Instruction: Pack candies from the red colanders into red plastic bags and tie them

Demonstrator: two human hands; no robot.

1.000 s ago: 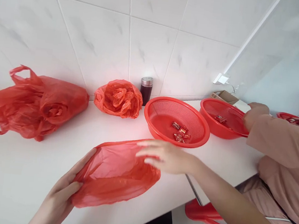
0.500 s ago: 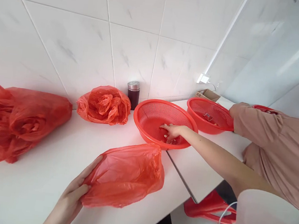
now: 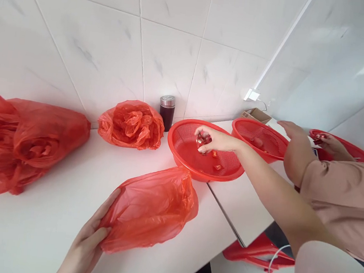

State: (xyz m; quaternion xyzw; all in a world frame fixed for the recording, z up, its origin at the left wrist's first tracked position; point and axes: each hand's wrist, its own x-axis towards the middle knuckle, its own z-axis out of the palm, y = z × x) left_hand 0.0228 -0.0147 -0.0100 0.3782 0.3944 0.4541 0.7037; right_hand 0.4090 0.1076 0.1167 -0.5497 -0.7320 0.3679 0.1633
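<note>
A thin red plastic bag [image 3: 150, 211] lies open-mouthed over the white table, its left edge pinched in my left hand [image 3: 92, 233]. My right hand [image 3: 212, 141] is curled round several small shiny red wrapped pieces [image 3: 203, 141], above the nearest red basket [image 3: 189, 157]. A few more wrapped pieces [image 3: 218, 167] lie in that basket, which has a perforated wall. The bag's far end reaches the basket's front rim.
Bundled red bags [image 3: 131, 124] and a fuller red bag [image 3: 49, 143] lie left. A dark jar [image 3: 167, 112] stands by the wall. Right are a second basket [image 3: 260, 139], a cardboard box [image 3: 256, 115], a co-worker's arm [image 3: 297, 160], a third basket [image 3: 358, 150] and a red stool [image 3: 254, 252] below.
My right hand has risen from the basket's bottom and now holds wrapped pieces. My left hand keeps the bag nearly in place. The co-worker's arms have shifted, and a hand with pieces now shows.
</note>
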